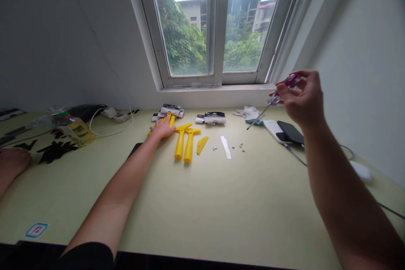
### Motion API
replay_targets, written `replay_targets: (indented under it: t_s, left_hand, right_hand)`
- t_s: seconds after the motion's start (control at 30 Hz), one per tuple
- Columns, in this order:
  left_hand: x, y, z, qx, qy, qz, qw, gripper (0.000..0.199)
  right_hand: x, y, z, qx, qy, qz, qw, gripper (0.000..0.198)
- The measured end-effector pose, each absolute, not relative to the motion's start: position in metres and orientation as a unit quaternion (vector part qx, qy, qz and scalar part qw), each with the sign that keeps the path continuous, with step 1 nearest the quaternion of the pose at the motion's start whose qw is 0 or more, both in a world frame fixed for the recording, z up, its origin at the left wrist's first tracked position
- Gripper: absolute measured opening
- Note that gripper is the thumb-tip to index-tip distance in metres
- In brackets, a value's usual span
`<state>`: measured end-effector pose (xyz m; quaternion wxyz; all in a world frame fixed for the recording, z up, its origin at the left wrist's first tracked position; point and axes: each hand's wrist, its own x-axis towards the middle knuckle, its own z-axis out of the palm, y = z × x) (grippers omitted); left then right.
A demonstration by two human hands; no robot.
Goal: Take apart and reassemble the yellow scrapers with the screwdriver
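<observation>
My right hand (302, 99) is raised above the right side of the table, closed round the purple and clear handle of a screwdriver (261, 114). Its metal shaft slants down to the left, clear of the tabletop. Farther left, my left hand (163, 128) rests with fingers spread on several yellow plastic tools (171, 120). Beside it lie two yellow T-shaped handles (179, 145). To their right are a flat yellow plate (202, 145), small screws (215, 148), a thin white strip (225, 147) and more loose screws (242, 147).
Folded black-and-white packaging (215, 117) and a glove (248, 113) lie near the window wall. At right are a white device (274, 130), a black phone (290, 132) and cables. Another person's hand (14, 162), black pieces (57, 149) and a bottle (76, 130) occupy the left.
</observation>
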<state>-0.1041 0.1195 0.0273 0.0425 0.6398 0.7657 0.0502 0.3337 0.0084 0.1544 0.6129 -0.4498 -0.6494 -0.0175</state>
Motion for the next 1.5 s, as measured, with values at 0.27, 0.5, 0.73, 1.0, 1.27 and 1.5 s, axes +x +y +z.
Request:
replay_targets:
  t_s: [0.27,0.5,0.73,1.0,1.27,1.5]
  left_hand:
    - [-0.109,0.122,0.032,0.638,0.766,0.058,0.05,0.089]
    - [-0.112,0.121,0.028,0.633,0.768,0.085,0.048,0.087]
    - [-0.11,0.131,0.026,0.591,0.796,0.12,0.057,0.079]
    - [-0.115,0.138,0.024,0.578,0.799,0.16,0.049,0.069]
    - [-0.116,0.134,0.031,0.559,0.797,0.222,0.05,0.046]
    - [-0.107,0.111,0.051,0.545,0.764,0.323,0.124,0.032]
  right_hand:
    - [0.319,0.009,0.122,-0.464,-0.671,0.024,0.578,0.039]
    - [0.332,-0.04,0.056,-0.538,-0.745,-0.037,0.393,0.019]
    - [0.368,-0.052,-0.003,-0.524,-0.824,-0.024,0.212,0.022]
    - [0.374,-0.039,-0.013,-0.565,-0.807,0.002,0.173,0.028]
    - [0.374,-0.039,-0.016,-0.561,-0.802,0.02,0.204,0.029]
    - [0.353,-0.048,0.007,-0.557,-0.768,0.003,0.316,0.025]
